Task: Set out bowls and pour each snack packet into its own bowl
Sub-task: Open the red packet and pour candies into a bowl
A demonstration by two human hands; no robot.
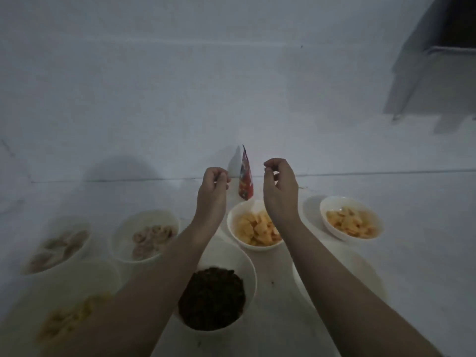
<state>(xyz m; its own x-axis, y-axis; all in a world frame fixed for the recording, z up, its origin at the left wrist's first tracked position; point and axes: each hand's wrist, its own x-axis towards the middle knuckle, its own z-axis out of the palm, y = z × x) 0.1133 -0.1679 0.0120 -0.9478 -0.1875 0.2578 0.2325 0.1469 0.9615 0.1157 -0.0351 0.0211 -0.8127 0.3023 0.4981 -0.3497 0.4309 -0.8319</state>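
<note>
A red snack packet hangs upright between my two raised hands, its lower end just above the far rim of a white bowl of yellow chips. My left hand has its fingers curled, and the fingertips seem to pinch the packet's silvery left edge. To the packet's right, my right hand has its fingers curled with thumb and forefinger close together, holding nothing. Several more white bowls stand on the white surface. One holds a dark snack, one orange-yellow pieces, and one pale rings.
At the far left is a bowl of pale pieces. At the lower left is a bowl of yellow snack. Another white bowl lies partly hidden behind my right forearm. A white wall rises just behind the bowls. A dark opening is at the top right.
</note>
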